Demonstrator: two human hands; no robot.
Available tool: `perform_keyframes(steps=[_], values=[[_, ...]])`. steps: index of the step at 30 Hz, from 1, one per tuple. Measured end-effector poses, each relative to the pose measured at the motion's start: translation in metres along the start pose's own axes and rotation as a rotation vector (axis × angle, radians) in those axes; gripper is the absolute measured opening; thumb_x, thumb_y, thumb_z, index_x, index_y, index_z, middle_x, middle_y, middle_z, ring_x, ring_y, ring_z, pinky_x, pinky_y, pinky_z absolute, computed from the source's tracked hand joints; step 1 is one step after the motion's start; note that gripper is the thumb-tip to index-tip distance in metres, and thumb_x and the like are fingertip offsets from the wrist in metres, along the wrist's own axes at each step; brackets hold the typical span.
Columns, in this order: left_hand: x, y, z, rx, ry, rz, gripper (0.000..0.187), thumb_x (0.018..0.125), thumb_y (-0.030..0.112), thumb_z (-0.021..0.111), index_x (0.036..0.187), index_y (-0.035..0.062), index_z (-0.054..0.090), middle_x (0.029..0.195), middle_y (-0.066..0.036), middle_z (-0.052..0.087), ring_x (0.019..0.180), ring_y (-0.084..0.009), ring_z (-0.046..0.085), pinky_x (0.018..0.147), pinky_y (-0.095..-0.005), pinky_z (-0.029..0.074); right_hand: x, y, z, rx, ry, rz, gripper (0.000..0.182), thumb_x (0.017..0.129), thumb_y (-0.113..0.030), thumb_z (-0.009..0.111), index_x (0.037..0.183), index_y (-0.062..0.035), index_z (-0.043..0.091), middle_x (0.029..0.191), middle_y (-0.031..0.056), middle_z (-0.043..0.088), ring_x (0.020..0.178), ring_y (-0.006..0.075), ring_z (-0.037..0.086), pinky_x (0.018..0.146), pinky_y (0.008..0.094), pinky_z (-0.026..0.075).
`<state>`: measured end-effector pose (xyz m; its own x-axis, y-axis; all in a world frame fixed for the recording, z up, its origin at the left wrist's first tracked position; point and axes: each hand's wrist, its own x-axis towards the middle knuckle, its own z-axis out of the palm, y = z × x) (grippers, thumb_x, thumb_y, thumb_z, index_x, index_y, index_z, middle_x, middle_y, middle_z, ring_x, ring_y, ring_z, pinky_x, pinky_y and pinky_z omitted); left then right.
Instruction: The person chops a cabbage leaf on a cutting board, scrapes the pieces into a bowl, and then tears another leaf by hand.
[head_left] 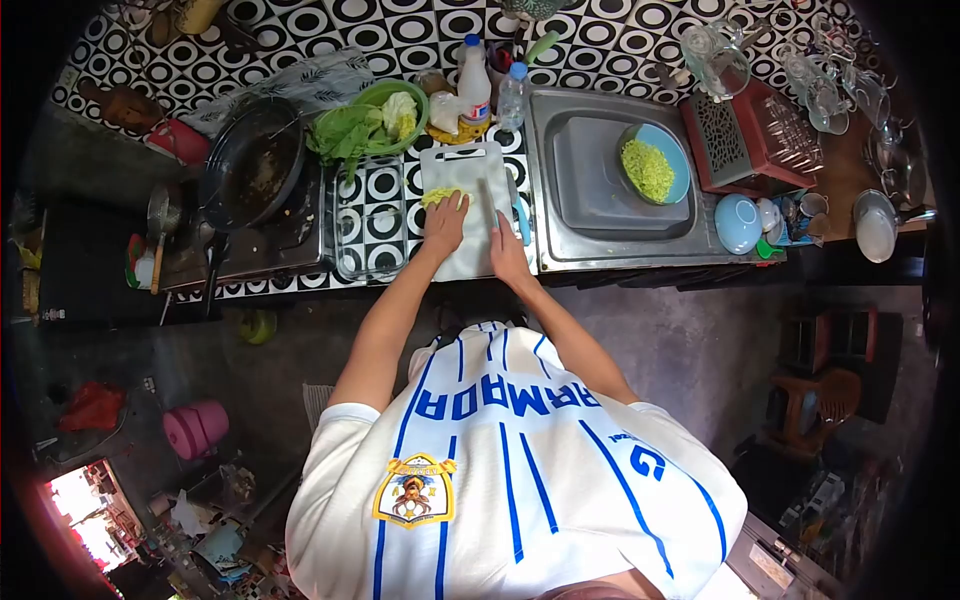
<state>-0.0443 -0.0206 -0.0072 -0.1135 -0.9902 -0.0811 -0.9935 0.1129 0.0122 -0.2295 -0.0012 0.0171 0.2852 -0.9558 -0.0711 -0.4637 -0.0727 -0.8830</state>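
The worktop (400, 215), tiled in black-and-white rings, ran along the wall in front of the person. Set into it on the right was a steel sink (560, 130) holding a blue bowl (678, 150) heaped with shredded yellow-green vegetable. On the left a dark wok (250, 165) sat on the stove, and just beside it a green bowl (395, 95) held leafy greens (345, 130). Between stove and sink lay a white cutting board (465, 165), with a clear glass dish (365, 230) at its left edge.

The left hand (445, 222) rested flat on the board, its grip pressed down on a small pile of chopped vegetable (437, 195) near the board's left side. The right hand (505, 250) had its grip curled around the handle of a knife (490, 200), whose blade lay across the middle of the board, just right of the pile.

Behind the board stood a white bottle (474, 85) and a clear plastic bottle (512, 95), close together. Right of the sink sat a red dish rack (755, 135) with glasses around it.
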Motion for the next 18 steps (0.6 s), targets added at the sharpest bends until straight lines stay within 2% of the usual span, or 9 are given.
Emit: perform_keyframes(steps=[2, 5, 12, 15, 18], values=[[-0.002, -0.002, 0.002, 0.013, 0.027, 0.027, 0.060, 0.086, 0.010, 0.057, 0.145, 0.0099, 0.048, 0.147, -0.006, 0.046, 0.120, -0.0230, 0.052, 0.095, -0.0422, 0.042, -0.010, -0.025, -0.006, 0.016, -0.101, 0.062, 0.057, 0.101, -0.014, 0.039, 0.156, -0.0104, 0.028, 0.081, 0.0370, 0.063, 0.077, 0.0531, 0.063, 0.075, 0.0556, 0.047], [-0.002, 0.000, -0.002, 0.034, -0.003, 0.038, 0.059, 0.087, 0.010, 0.056, 0.145, 0.0091, 0.047, 0.149, -0.005, 0.044, 0.120, -0.0225, 0.052, 0.095, -0.0423, 0.042, -0.017, -0.012, 0.009, -0.035, -0.098, -0.072, 0.060, 0.101, -0.012, 0.039, 0.159, -0.0140, 0.024, 0.079, 0.0379, 0.061, 0.074, 0.0543, 0.062, 0.073, 0.0563, 0.047], [0.000, -0.001, -0.003, 0.032, -0.034, 0.055, 0.060, 0.087, 0.011, 0.056, 0.147, 0.0092, 0.046, 0.153, -0.006, 0.042, 0.120, -0.0242, 0.052, 0.093, -0.0424, 0.043, -0.029, -0.024, 0.008, -0.041, -0.070, -0.063, 0.058, 0.100, -0.009, 0.039, 0.157, -0.0131, 0.027, 0.080, 0.0380, 0.061, 0.076, 0.0552, 0.061, 0.072, 0.0574, 0.046], [0.002, -0.004, -0.003, 0.034, -0.048, 0.067, 0.061, 0.087, 0.011, 0.056, 0.147, 0.0088, 0.046, 0.154, -0.006, 0.042, 0.120, -0.0246, 0.052, 0.093, -0.0428, 0.044, -0.034, -0.028, 0.003, -0.085, -0.140, -0.008, 0.059, 0.100, -0.007, 0.039, 0.157, -0.0132, 0.028, 0.083, 0.0377, 0.062, 0.078, 0.0550, 0.061, 0.074, 0.0575, 0.047], [-0.001, -0.003, -0.002, 0.027, -0.044, 0.070, 0.061, 0.087, 0.011, 0.056, 0.147, 0.0088, 0.047, 0.154, -0.006, 0.041, 0.120, -0.0248, 0.051, 0.093, -0.0426, 0.044, -0.037, -0.021, 0.007, -0.122, -0.108, -0.015, 0.059, 0.099, -0.006, 0.040, 0.157, -0.0136, 0.028, 0.088, 0.0375, 0.063, 0.081, 0.0549, 0.062, 0.078, 0.0575, 0.047]])
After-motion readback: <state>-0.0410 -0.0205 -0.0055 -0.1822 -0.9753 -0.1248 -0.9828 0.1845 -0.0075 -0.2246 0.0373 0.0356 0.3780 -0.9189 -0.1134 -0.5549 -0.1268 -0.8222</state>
